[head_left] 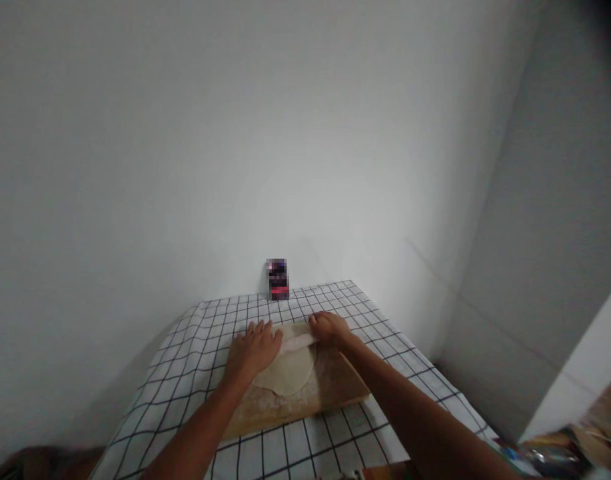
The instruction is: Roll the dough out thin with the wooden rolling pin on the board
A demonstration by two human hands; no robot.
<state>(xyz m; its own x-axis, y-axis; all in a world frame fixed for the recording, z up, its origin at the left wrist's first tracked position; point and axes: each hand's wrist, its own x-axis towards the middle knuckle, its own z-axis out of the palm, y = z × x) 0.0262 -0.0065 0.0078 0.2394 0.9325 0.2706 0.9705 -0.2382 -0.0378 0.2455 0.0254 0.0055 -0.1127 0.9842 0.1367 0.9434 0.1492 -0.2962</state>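
Note:
A pale, flattened round of dough [288,375] lies on a floured wooden board [330,383]. Across its far part runs a whitish rolling pin [299,343], slightly tilted from left to right, both ends covered by hands. My left hand [258,345] rests palm down over the pin's left end, its fingers stretched forward and a little apart. Closed around the right end of the pin is my right hand [330,329], knuckles up. The contact beneath the left palm is hidden.
The board sits on a table with a white cloth with black checks [195,360]. A blurred-out dark upright object [278,279] stands at the back against the white wall [285,147]. Colourful packages [550,453] lie at the lower right.

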